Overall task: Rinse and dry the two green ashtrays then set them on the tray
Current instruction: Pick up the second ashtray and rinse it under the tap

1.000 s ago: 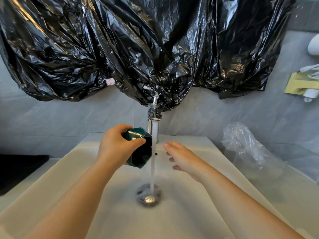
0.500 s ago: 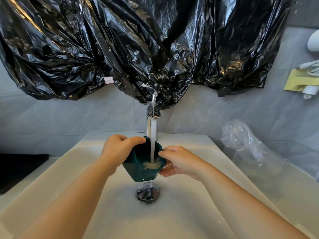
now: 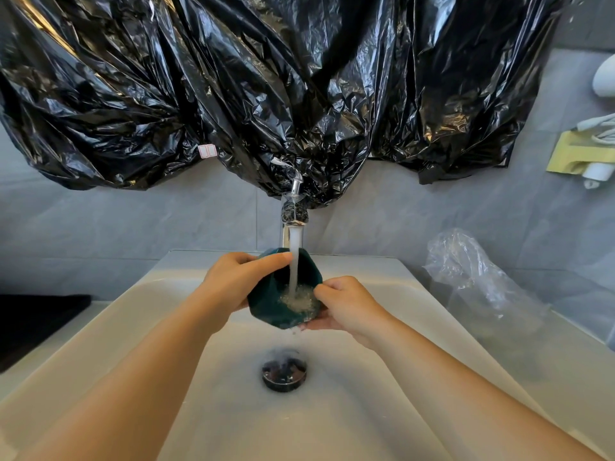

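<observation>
One green ashtray is held over the white sink, above the drain and directly beneath the tap. It is tilted, with its hollow turned toward the camera. The water stream is seen falling into the hollow. White froth is pooled in the lower part, and drops are seen coming off the lower edge.

The ashtray's left side is gripped by the left hand: thumb laid over the upper rim, touching the stream, fingers curled behind the outer wall. The right side is gripped by the right hand: thumb pressed on the rim, fingers curled beneath the base.

Black plastic sheeting is hung across the grey tiled wall and draped over the top of the tap. A crumpled clear plastic bag is noted on the counter to the right of the sink.
</observation>
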